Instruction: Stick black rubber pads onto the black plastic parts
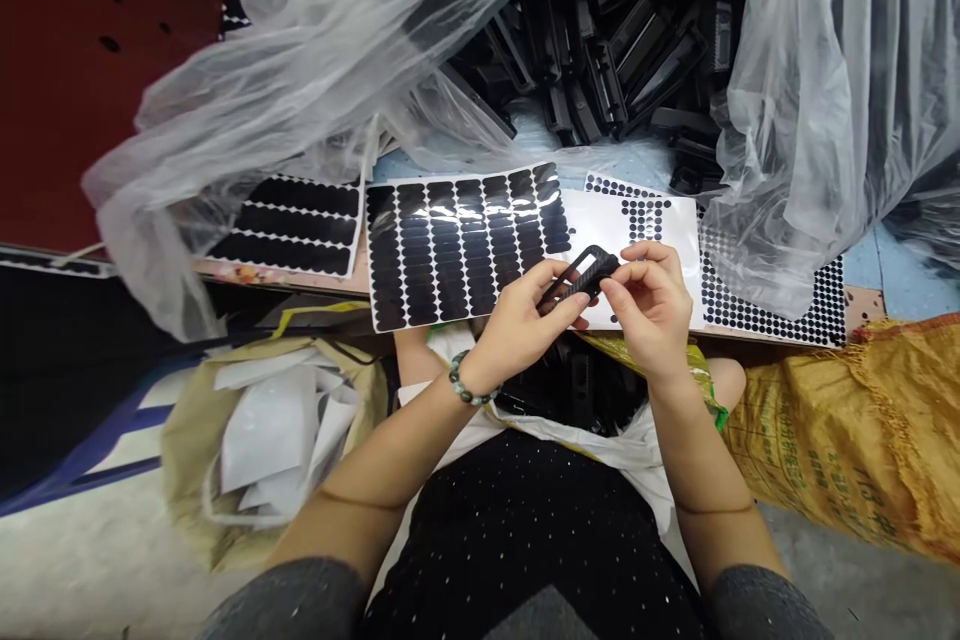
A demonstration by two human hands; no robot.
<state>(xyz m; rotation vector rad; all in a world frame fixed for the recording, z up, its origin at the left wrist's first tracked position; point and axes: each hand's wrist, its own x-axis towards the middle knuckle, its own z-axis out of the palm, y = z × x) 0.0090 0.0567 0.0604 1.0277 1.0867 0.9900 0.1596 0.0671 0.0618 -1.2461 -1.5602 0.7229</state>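
My left hand (529,313), with a beaded bracelet at the wrist, grips a black plastic frame (576,277) that has a long opening. At the right end of this part, the thumb and forefinger of my right hand (651,305) are pinched together; whatever is between them is too small to make out. Behind my left hand lies a sheet of black oblong stickers (465,245). A white sheet with black round stickers (679,260) lies partly under my hands. Another sheet of round dots (806,305) is to the right.
Many black plastic parts (607,60) are piled at the back between clear plastic bags (802,100). A bag of white paper scraps (270,430) stands at lower left, a yellow woven sack (855,430) at right. More black parts (581,380) lie in a sack at my lap.
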